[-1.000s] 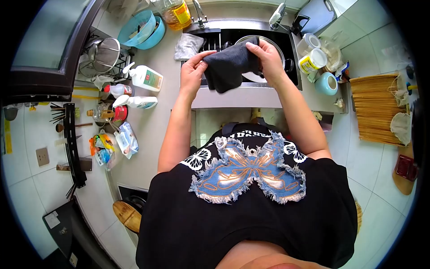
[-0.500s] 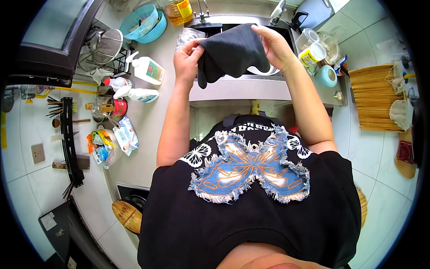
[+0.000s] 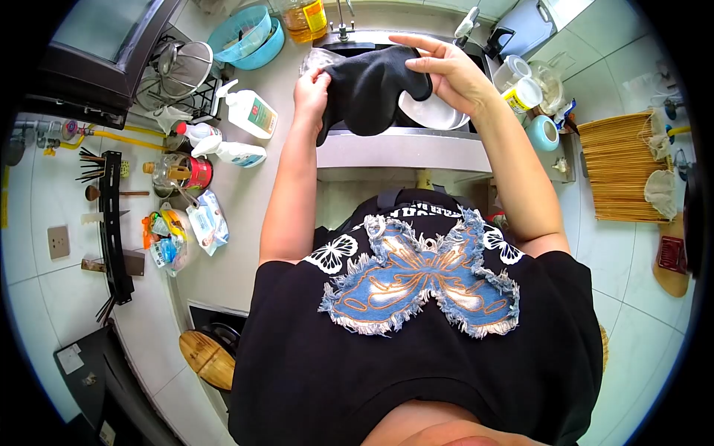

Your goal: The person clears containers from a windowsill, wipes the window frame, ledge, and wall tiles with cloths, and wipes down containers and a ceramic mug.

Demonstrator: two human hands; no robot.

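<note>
A black cloth (image 3: pixel 364 89) hangs in folds over the sink, held up between my two hands. My left hand (image 3: pixel 310 97) is closed on its left edge, thumb on top. At the right edge, my right hand (image 3: pixel 455 74) has its thumb over the cloth; one finger stretches out past the top corner, and the other fingers are partly hidden. Below the cloth, a white bowl-like vessel (image 3: pixel 439 115) shows in the sink (image 3: pixel 480 63), its left part covered. Clear crumpled plastic (image 3: pixel 318 59) lies behind my left hand.
A faucet (image 3: pixel 343 28) stands behind the sink. Left on the counter are blue basins (image 3: pixel 260 56), an oil jug (image 3: pixel 303 18), a white pump bottle (image 3: pixel 251 113), a spray bottle (image 3: pixel 234 152) and a wipes pack (image 3: pixel 208 223). Right are tubs (image 3: pixel 524 94) and a turquoise jar (image 3: pixel 543 134).
The cloth has shifted slightly left and bunched up, uncovering more of the white vessel. My right hand has turned, with a finger now stretched out. The view has shifted slightly.
</note>
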